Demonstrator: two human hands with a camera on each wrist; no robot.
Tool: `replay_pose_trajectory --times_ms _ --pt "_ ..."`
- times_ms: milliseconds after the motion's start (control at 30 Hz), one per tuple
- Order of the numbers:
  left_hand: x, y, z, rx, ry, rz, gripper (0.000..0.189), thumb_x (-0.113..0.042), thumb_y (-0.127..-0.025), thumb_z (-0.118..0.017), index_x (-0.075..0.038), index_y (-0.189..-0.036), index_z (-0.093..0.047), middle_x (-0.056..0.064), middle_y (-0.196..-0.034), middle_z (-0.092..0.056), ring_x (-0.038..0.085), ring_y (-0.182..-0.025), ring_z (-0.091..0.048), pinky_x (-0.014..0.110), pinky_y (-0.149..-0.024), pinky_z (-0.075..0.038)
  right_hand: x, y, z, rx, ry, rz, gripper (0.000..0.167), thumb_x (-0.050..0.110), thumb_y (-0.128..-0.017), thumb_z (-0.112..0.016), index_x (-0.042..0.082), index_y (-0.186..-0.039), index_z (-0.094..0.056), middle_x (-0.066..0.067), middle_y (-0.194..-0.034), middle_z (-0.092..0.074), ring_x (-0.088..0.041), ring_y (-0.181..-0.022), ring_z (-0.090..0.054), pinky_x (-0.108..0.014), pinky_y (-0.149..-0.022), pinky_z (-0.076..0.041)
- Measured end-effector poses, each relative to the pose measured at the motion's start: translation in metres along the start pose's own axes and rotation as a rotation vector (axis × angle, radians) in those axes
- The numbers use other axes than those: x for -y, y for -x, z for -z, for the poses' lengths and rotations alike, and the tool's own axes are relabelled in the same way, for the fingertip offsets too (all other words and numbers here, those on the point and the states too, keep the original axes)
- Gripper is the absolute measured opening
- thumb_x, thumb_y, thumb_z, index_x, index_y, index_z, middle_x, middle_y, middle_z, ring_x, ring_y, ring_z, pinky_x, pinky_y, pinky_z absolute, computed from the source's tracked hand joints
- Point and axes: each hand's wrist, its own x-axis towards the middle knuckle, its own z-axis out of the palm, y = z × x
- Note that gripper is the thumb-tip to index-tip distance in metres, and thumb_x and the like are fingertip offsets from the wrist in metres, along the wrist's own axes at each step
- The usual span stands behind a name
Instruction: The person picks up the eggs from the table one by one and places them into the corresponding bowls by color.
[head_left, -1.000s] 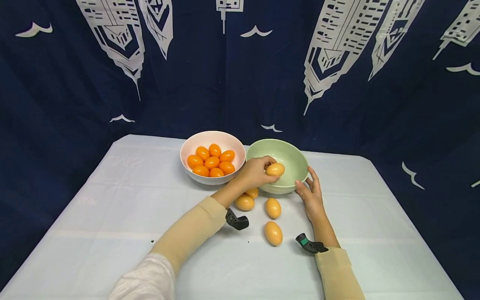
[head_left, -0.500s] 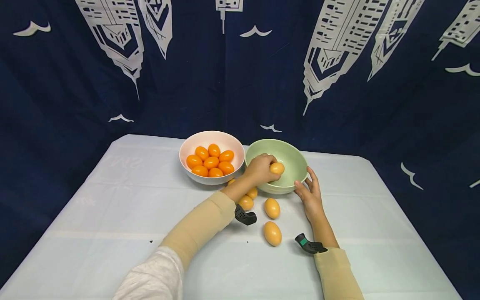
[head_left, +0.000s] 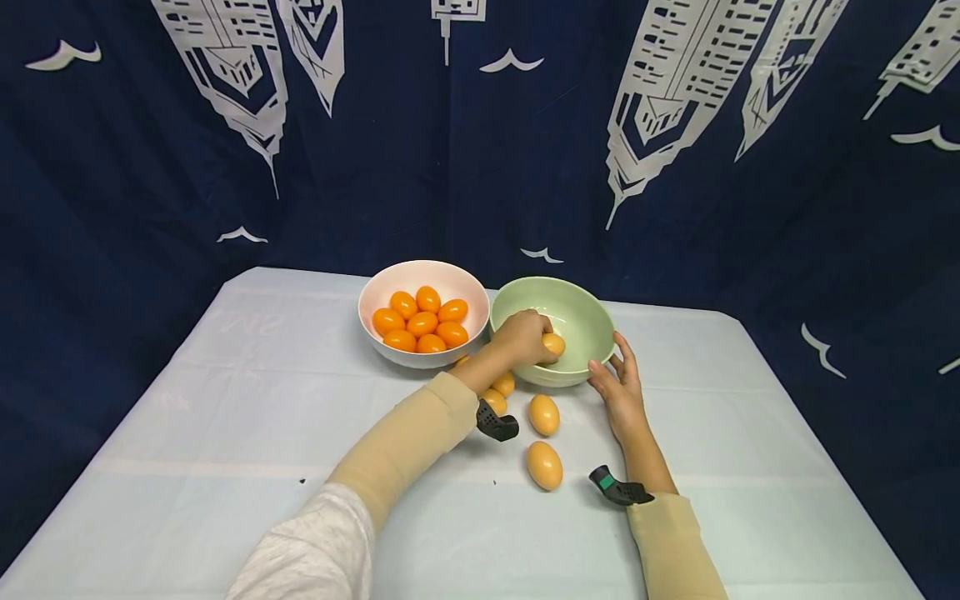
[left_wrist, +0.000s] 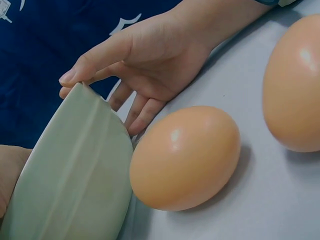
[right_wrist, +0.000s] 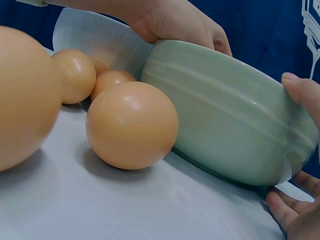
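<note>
In the head view, my left hand (head_left: 520, 340) reaches over the near-left rim of a green bowl (head_left: 588, 327) and holds a tan egg (head_left: 554, 344) low inside it. Part of that egg is hidden behind the fingers. My right hand (head_left: 624, 387) grips the bowl's right side; the left wrist view shows the thumb (left_wrist: 75, 75) at the rim and the fingers spread down the outer wall. Just in front of the bowl lies a tan egg (head_left: 543, 415), with another egg (head_left: 544, 465) nearer. More eggs (head_left: 495, 402) lie partly hidden by my left forearm.
A pink bowl (head_left: 457, 282) with several orange egg-shaped pieces (head_left: 422, 323) stands left of the green bowl, close beside it. A white cloth covers the table (head_left: 225, 450). Behind hangs a dark blue curtain (head_left: 480, 167) with white prints.
My left hand has moved slightly right and lowered the egg deeper into the green bowl. My right hand stays at the bowl's side.
</note>
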Motion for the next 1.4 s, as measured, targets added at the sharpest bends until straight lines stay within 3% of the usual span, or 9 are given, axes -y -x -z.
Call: replay_pose_trajectory --times_ms 233,433,767,867,1000,1167,1400 --pt "0.000 -0.005 -0.001 0.059 0.013 0.060 0.021 -0.030 -0.078 -0.081 -0.014 -0.089 -0.072 -0.004 -0.078 -0.061 0.014 -0.076 -0.054 0.024 -0.068 -0.043 -0.002 -0.001 0.001 -0.017 0.002 -0.007 0.074 0.013 -0.096 -0.061 0.025 -0.156 -0.020 -0.018 -0.154 -0.023 -0.023 -0.122 -0.045 -0.020 -0.090 -0.048" --pt "-0.001 -0.006 -0.001 0.107 -0.016 0.082 0.016 -0.027 -0.077 -0.080 -0.015 -0.076 -0.070 -0.003 -0.071 -0.058 0.015 -0.071 -0.053 0.026 -0.063 -0.042 -0.002 -0.001 0.002 -0.019 -0.003 -0.007 0.074 0.012 -0.096 -0.061 0.025 -0.155 -0.020 -0.017 -0.153 -0.024 -0.027 -0.125 -0.044 -0.020 -0.090 -0.048" --pt "-0.001 -0.006 0.000 0.146 -0.019 0.091 0.017 -0.029 -0.077 -0.081 -0.015 -0.079 -0.072 -0.002 -0.075 -0.064 0.016 -0.074 -0.056 0.027 -0.066 -0.044 -0.003 -0.002 0.001 -0.016 -0.006 -0.002 0.073 0.009 -0.096 -0.059 0.025 -0.155 -0.020 -0.018 -0.153 -0.024 -0.032 -0.128 -0.042 -0.020 -0.089 -0.048" --pt "-0.001 -0.006 -0.001 0.105 -0.007 0.068 0.024 -0.030 -0.079 -0.078 -0.014 -0.097 -0.074 -0.001 -0.092 -0.069 0.016 -0.085 -0.059 0.028 -0.074 -0.047 -0.003 -0.002 0.001 -0.012 -0.003 0.002 0.073 0.009 -0.096 -0.059 0.024 -0.156 -0.020 -0.019 -0.152 -0.024 -0.031 -0.126 -0.043 -0.020 -0.089 -0.048" --pt "0.003 -0.002 -0.004 -0.023 0.038 -0.030 0.036 -0.030 -0.083 -0.073 -0.015 -0.115 -0.070 -0.002 -0.106 -0.069 0.013 -0.095 -0.060 0.025 -0.084 -0.047 -0.001 -0.001 0.000 -0.003 -0.004 0.006 0.073 0.009 -0.097 -0.059 0.023 -0.156 -0.019 -0.021 -0.152 -0.024 -0.027 -0.123 -0.045 -0.019 -0.089 -0.048" --pt "0.006 0.006 -0.004 -0.137 0.116 -0.121 0.028 -0.025 -0.086 -0.070 -0.014 -0.112 -0.071 -0.002 -0.101 -0.069 0.010 -0.093 -0.062 0.020 -0.082 -0.047 0.002 0.000 0.000 -0.005 -0.005 0.013 0.072 0.010 -0.097 -0.059 0.022 -0.156 -0.018 -0.021 -0.152 -0.023 -0.023 -0.119 -0.047 -0.019 -0.089 -0.048" --pt "0.013 0.018 -0.003 -0.154 0.226 -0.168 0.024 -0.020 -0.090 -0.067 -0.011 -0.113 -0.070 0.000 -0.106 -0.068 0.012 -0.097 -0.061 0.019 -0.086 -0.046 0.000 -0.001 -0.001 -0.006 0.027 -0.011 0.073 0.013 -0.097 -0.059 0.025 -0.156 -0.018 -0.019 -0.154 -0.022 -0.024 -0.123 -0.044 -0.018 -0.090 -0.048"
